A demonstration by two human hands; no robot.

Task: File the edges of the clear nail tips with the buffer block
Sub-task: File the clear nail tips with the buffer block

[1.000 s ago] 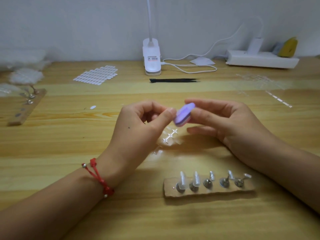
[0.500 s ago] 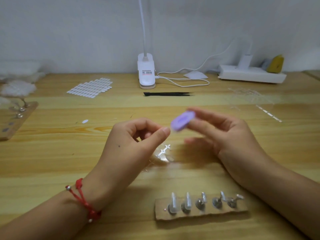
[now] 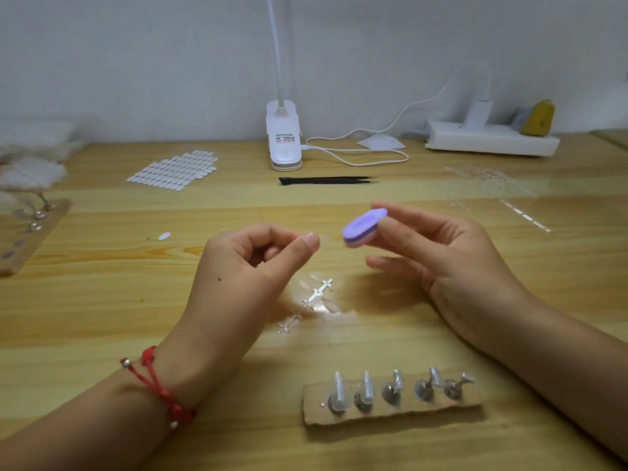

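A second ago the purple buffer block (image 3: 362, 229) is pressed against the thumb tip of the left hand (image 3: 244, 266); now it stands clear of it, with a gap of bare table (image 3: 102, 300) showing between the two. The right hand (image 3: 441, 263) pinches the block between thumb and forefinger, raised and tilted, its other fingers loosely spread below. The left hand keeps its fingers curled and its thumb pressed to the forefinger, seemingly clamped on a clear nail tip (image 3: 324, 236), of which only a faint sliver shows past the thumb. Both hands also sit a little higher above the table than before. I judge this as the return half of a filing stroke, or a pause to check the edge, rather than the end of the work. A strip of clear tips (image 3: 317, 295) lies on the table under the hands, apparently not yet filed, and a cardboard stand (image 3: 390, 414) nearer the person holds five mounted tips.
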